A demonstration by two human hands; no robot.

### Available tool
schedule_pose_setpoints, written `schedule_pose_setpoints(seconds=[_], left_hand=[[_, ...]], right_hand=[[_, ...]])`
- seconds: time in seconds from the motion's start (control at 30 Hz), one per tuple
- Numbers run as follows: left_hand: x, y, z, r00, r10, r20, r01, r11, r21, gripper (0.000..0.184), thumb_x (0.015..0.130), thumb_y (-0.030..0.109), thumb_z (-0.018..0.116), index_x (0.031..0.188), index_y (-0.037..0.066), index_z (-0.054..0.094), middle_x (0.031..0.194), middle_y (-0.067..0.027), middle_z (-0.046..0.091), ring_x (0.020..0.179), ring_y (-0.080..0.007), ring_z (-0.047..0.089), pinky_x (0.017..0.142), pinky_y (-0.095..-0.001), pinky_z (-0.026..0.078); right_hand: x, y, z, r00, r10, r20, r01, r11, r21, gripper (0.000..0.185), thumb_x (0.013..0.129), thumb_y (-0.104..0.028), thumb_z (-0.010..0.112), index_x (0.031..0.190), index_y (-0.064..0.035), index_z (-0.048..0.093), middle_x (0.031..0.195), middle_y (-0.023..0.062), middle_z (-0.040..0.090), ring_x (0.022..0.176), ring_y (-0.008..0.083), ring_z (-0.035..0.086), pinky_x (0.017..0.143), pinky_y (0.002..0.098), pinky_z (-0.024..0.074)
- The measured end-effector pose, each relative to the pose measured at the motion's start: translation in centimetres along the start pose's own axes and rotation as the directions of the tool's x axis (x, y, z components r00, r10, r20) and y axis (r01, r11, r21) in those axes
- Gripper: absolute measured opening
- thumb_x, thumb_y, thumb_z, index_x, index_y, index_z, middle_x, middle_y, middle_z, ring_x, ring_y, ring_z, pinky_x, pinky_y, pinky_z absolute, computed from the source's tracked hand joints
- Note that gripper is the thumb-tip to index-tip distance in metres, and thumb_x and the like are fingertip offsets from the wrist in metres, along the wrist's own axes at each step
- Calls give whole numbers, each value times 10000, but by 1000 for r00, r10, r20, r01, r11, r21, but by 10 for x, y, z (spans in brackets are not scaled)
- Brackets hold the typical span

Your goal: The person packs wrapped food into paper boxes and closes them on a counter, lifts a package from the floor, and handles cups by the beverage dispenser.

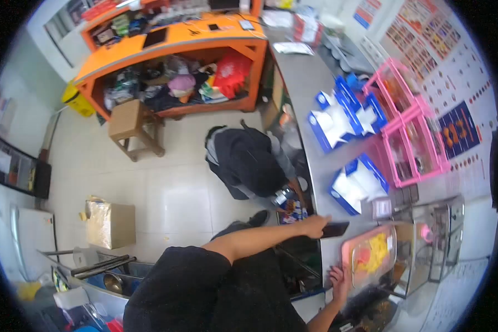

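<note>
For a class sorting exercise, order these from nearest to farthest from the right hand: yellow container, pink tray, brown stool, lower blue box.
1. Pink tray, at the right hand.
2. Lower blue box, beyond the tray.
3. Brown stool, far left.
4. Yellow container, past the stool.

No lettering can be read: print on the food posters (423, 33), the dark-blue poster (458, 135) and the blue-and-white boxes (346, 200) near the bench's (311, 80) wall-side edge is too small or blurred.
</note>
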State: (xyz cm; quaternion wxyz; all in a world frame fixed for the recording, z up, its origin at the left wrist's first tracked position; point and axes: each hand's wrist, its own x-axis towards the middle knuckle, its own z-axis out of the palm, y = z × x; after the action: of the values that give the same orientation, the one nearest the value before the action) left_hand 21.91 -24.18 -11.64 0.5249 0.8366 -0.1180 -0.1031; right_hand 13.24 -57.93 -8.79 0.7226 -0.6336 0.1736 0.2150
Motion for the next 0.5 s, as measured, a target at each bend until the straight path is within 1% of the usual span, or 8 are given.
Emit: schedule_pose_setpoints(seconds=[0.07, 0.13, 0.2, 0.27, 0.33, 0.37, 0.47, 0.5], left_hand=[[-39, 3, -14, 995, 52, 80, -52, 999, -1, 447, 766, 108, 672, 1157, 28, 471, 1084, -229, 629, 1023, -401, 614, 843, -504, 492], [-76, -10, -20, 969, 158, 191, -125, 977, -172, 467, 756, 114, 716, 1144, 51, 465, 1045, -199, 604, 1029, -376, 591, 834, -480, 467], [-114, -23, -26, 955, 130, 265, -86, 982, -170, 474, 746, 111, 742, 1125, 61, 461, 1000, -182, 586, 1041, -375, 581, 827, -479, 448], [-165, -1, -63, 949, 28, 313, -4, 997, -77, 459, 779, 112, 726, 1151, 56, 462, 1070, -197, 586, 1087, -389, 566, 859, -489, 443], [-202, -20, -72, 950, -5, 313, -25, 996, 91, 556, 872, 137, 682, 1358, 62, 423, 1193, -234, 581, 1153, -401, 553, 919, -514, 447], [-213, -38, -71, 939, -31, 343, -31, 985, 173, 581, 898, 167, 659, 1406, 83, 389, 1216, -249, 574, 1163, -442, 531, 927, -543, 441], [-261, -27, -96, 955, -142, 261, 88, 974, 208, 556, 904, 161, 646, 1392, 93, 388, 1184, -249, 587, 1137, -454, 545, 911, -554, 442], [-271, -27, -100, 954, -189, 231, 144, 969, 199, 557, 896, 158, 652, 1387, 90, 397, 1214, -249, 578, 1161, -445, 538, 934, -536, 438]], right_hand=[[2, 5, -4, 999, -17, -40, 17, 1000, -5, 478, 1018, -404, 507, 1386, -100, 479, 1062, 160, 692, 816, 180, 678, 648, 270, 547], [-1, 6, -1, 998, -54, -45, 56, 998, 33, 501, 1011, -421, 515, 1390, -96, 474, 1030, 149, 693, 776, 167, 668, 645, 271, 536], [0, 10, -5, 995, -75, -59, 76, 997, 3, 570, 978, -457, 561, 1385, -70, 464, 1076, 164, 669, 855, 189, 663, 680, 290, 543], [-3, 4, -10, 997, 36, 61, -33, 998, -46, 695, 1008, -447, 498, 1565, -167, 190, 1313, 258, 569, 1103, 366, 624, 992, 457, 474], [-23, -11, 8, 999, 44, 5, -44, 995, -91, 617, 1015, -418, 492, 1528, -147, 281, 1314, 254, 568, 1105, 362, 622, 988, 452, 475], [-26, -15, 17, 999, 45, -24, -48, 992, -115, 581, 1019, -403, 490, 1509, -138, 327, 1315, 252, 567, 1105, 360, 621, 986, 449, 476], [-11, -5, 7, 997, 52, -51, -58, 991, -120, 533, 1032, -388, 460, 1488, -130, 361, 1275, 243, 592, 1043, 366, 641, 959, 441, 487], [-7, -6, 0, 996, 85, 27, -84, 996, -38, 558, 1035, -361, 445, 1507, -106, 290, 1355, 255, 469, 1150, 359, 531, 1009, 480, 403]])
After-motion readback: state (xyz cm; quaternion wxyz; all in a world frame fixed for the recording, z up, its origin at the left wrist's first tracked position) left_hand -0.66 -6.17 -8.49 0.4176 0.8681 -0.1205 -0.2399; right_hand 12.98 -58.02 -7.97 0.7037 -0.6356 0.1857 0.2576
